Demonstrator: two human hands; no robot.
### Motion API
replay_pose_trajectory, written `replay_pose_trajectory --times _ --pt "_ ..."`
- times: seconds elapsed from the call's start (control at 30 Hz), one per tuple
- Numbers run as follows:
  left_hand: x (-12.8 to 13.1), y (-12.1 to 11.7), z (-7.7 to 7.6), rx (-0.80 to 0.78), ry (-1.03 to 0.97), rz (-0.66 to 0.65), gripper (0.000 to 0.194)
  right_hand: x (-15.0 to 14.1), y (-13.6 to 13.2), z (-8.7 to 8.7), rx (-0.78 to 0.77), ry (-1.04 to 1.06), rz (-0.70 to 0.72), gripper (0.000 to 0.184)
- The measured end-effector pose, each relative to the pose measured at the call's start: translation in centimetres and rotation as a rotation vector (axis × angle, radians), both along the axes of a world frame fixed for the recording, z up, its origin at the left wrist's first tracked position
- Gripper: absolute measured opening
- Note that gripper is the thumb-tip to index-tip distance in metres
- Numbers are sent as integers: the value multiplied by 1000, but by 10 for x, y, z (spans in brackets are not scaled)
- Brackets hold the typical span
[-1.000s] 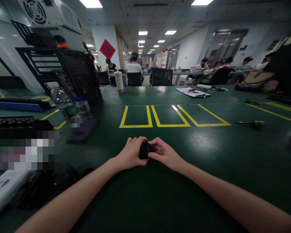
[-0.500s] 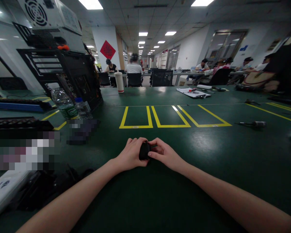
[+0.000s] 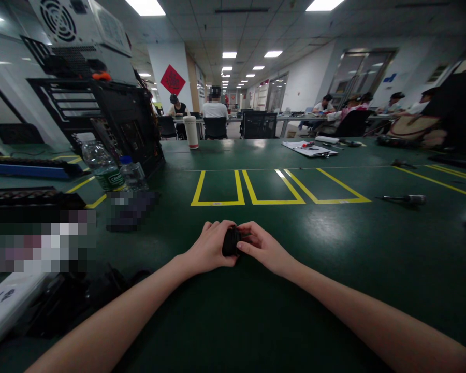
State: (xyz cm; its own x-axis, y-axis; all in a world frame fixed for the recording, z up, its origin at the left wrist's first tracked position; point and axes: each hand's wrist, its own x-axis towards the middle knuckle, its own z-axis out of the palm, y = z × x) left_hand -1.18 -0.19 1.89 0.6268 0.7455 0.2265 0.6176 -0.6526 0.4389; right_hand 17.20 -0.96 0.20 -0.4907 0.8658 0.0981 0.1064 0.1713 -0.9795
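Observation:
A small black object point(image 3: 230, 242) sits between my hands at the middle of the green table point(image 3: 295, 305); its kind I cannot make out. My left hand point(image 3: 212, 246) is wrapped round its left side, thumb below and fingers over the top. From the right, my right hand point(image 3: 262, 246) pinches the object's edge with thumb and fingertips. The fingers cover much of it. Beyond the hands, yellow tape outlines point(image 3: 217, 203) mark the tabletop.
Left stand a computer case point(image 3: 128, 124), a water bottle point(image 3: 101, 160) and a smaller blue-capped bottle point(image 3: 134, 173). A screwdriver point(image 3: 409, 199) lies to the right. Farther back are a white tumbler point(image 3: 191, 132) and a clipboard point(image 3: 308, 149). Several people sit at distant tables.
Both hands keep nearly the same place and grip. The black object appears slightly turned between them, and my right fingertips have shifted a little.

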Motion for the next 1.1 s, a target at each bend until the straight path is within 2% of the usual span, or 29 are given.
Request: replay_pose_trajectory --times 0.23,0.37,0.83,1.0,1.1 --pt "0 5 -13 47 -29 24 58 3 -2 1 -8 20 51 28" --pt "1 6 -16 72 -22 20 58 1 -2 0 9 42 32 19" --pt "0 4 -9 46 -8 18 58 2 3 -6 -1 58 46 31" --pt "0 0 -1 17 16 -11 55 2 -1 0 32 45 24 16" --pt "1 -2 3 9 21 -6 55 2 -3 4 45 21 3 17"
